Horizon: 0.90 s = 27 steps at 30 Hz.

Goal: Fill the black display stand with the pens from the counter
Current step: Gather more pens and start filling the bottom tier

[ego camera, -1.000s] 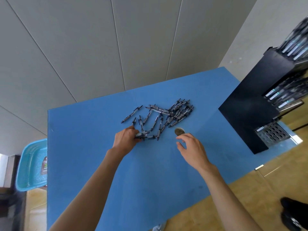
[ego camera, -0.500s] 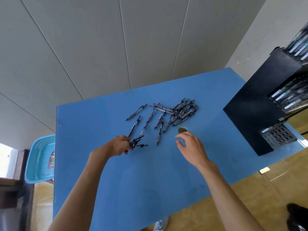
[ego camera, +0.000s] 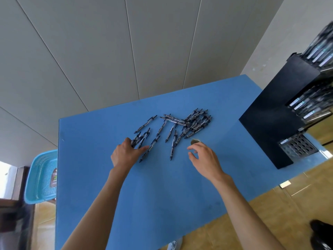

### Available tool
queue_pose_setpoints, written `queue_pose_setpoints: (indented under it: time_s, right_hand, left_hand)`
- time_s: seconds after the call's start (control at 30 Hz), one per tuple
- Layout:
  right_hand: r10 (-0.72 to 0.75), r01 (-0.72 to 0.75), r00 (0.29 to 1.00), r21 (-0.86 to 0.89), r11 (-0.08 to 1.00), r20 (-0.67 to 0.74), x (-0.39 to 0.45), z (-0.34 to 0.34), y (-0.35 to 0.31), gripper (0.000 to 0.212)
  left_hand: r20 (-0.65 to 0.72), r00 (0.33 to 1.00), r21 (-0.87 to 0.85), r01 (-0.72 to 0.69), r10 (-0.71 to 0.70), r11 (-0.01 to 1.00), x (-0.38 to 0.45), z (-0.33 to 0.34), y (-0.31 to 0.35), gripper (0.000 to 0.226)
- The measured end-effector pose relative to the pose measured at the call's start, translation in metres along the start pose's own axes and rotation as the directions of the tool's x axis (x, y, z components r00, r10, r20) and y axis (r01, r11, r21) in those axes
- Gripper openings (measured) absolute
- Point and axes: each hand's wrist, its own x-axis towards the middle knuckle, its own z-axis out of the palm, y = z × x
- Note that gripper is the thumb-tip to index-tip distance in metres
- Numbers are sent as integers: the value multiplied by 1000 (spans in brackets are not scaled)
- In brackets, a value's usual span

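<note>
Several grey-and-black pens (ego camera: 182, 125) lie scattered on the blue counter (ego camera: 162, 186), bunched thickest at the right end. My left hand (ego camera: 126, 153) is at the left end of the scatter and grips a small bundle of pens (ego camera: 137, 139) in its fingers, with the thumb stretched toward a loose pen (ego camera: 149, 148). My right hand (ego camera: 204, 157) hovers over the counter with fingers loosely curled, holding nothing. The black display stand (ego camera: 270, 121) stands at the counter's right end; its tiers hold rows of pens (ego camera: 310, 103), and a perforated tray (ego camera: 298, 147) sits at its bottom.
A small round object (ego camera: 195, 141) lies on the counter just beyond my right fingertips. A turquoise plastic basket (ego camera: 40, 177) sits off the counter's left edge. A grey panelled wall is behind the counter. A dark shoe (ego camera: 322, 233) shows on the wooden floor at the lower right.
My left hand, still holding its bundle of pens, moved forward from the near side to the left end of the scatter. My right hand stayed by the round object.
</note>
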Motion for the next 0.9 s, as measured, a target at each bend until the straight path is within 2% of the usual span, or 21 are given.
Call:
queue_pose_setpoints:
  time_s: [0.1, 0.27, 0.37, 0.43, 0.53, 0.6, 0.63, 0.7, 0.77, 0.83, 0.9]
  right_hand:
    - [-11, 11, 1000, 5, 1000, 0, 3, 1, -3, 21]
    - [-50, 50, 999, -8, 999, -12, 9, 2, -10, 21]
    - [-71, 71, 997, 5, 997, -7, 10, 5, -18, 22]
    - [-87, 87, 996, 8, 996, 18, 11, 11, -25, 22]
    - [-106, 105, 993, 25, 994, 41, 8, 22, -43, 21]
    - [-119, 117, 992, 42, 992, 38, 4, 30, -57, 21]
    - [-122, 121, 992, 48, 992, 35, 2, 34, -64, 22]
    - [-124, 122, 992, 62, 991, 33, -3, 41, -79, 22]
    - [-117, 115, 993, 77, 990, 24, -9, 50, -92, 22]
    - [-122, 120, 992, 88, 989, 19, -14, 61, -106, 23]
    - [-132, 131, 991, 101, 986, 4, -20, 71, -116, 22]
  left_hand:
    - [40, 999, 80, -22, 19, 997, 2, 16, 13, 76]
    - [99, 991, 210, -113, 93, 971, 9, 24, 25, 38]
    - [153, 982, 341, -160, 113, 926, 6, 18, 16, 23]
    - [142, 984, 355, -153, 109, 922, -1, 16, -1, 18]
    - [82, 996, 178, -52, 38, 983, -16, 10, -35, 21]
    - [55, 998, -62, 44, -40, 997, -25, 0, -53, 26]
    - [53, 996, -228, 80, -70, 970, -29, -6, -60, 25]
    - [64, 994, -568, 112, -92, 816, -37, -18, -70, 20]
    - [82, 992, -778, 127, -101, 615, -46, -29, -78, 13]
    - [50, 994, -865, 89, -92, 493, -59, -39, -85, 12]
    - [-64, 994, -889, -17, -88, 458, -68, -42, -92, 12]
